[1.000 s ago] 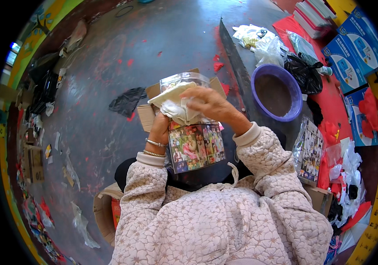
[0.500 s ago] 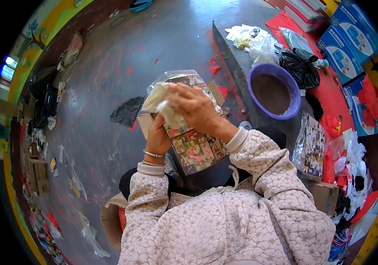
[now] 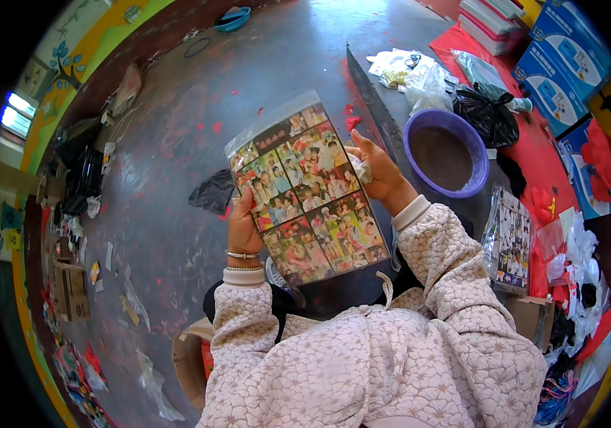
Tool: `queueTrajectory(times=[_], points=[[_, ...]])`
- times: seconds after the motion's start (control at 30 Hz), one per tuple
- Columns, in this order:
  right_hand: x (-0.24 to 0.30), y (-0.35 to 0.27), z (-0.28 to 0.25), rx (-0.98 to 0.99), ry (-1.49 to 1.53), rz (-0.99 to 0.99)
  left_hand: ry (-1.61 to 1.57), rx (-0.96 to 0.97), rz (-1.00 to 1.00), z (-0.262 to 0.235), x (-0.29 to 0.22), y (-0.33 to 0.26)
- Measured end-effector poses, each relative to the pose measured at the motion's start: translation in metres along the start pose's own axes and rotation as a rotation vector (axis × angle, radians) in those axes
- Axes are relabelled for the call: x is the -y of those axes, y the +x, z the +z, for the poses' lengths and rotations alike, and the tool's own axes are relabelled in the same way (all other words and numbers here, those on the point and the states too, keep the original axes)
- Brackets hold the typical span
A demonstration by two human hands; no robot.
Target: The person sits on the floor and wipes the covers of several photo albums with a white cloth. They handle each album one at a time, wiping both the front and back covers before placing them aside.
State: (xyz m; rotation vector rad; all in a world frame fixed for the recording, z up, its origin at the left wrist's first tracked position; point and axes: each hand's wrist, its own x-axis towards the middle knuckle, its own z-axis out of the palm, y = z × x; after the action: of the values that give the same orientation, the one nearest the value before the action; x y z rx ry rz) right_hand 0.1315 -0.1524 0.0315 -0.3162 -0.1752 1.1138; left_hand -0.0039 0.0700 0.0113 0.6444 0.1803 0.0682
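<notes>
A flat picture sheet (image 3: 312,189), printed with a collage of small photos and edged at its top with see-through plastic, is held tilted above my lap. My left hand (image 3: 244,227) grips its left edge, thumb on the front and fingers hidden behind. At the right edge, my right hand (image 3: 385,177) is closed around a bunched white cloth (image 3: 359,168). Part of that cloth is hidden by the sheet and the hand. Whether the right fingers also support the sheet I cannot tell.
A purple basin (image 3: 446,153) stands to the right, beside a black plastic bag (image 3: 487,114). Another plastic-wrapped picture sheet (image 3: 508,239) lies below it. An open cardboard box (image 3: 190,357) is at lower left. Blue boxes (image 3: 551,89) are stacked at far right.
The right hand has moved off the front of the sheet to its right edge with the cloth. My left hand has moved from the cloth to the left edge, leaving the photos uncovered.
</notes>
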Motion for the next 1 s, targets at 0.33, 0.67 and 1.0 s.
queueTrajectory(times=[0.33,0.67,1.0], points=[[-0.009,0.002,0.008,-0.343,-0.518,0.012,0.193,-0.083,-0.017,0.013,0.003,-0.002],[0.009,-0.002,0.012,-0.103,-1.292,-0.146,1.03,-0.174,0.42,0.001,-0.022,-0.002],[0.004,0.005,0.025,-0.029,-1.601,0.024,1.09,0.356,-0.241,0.033,-0.025,0.018]])
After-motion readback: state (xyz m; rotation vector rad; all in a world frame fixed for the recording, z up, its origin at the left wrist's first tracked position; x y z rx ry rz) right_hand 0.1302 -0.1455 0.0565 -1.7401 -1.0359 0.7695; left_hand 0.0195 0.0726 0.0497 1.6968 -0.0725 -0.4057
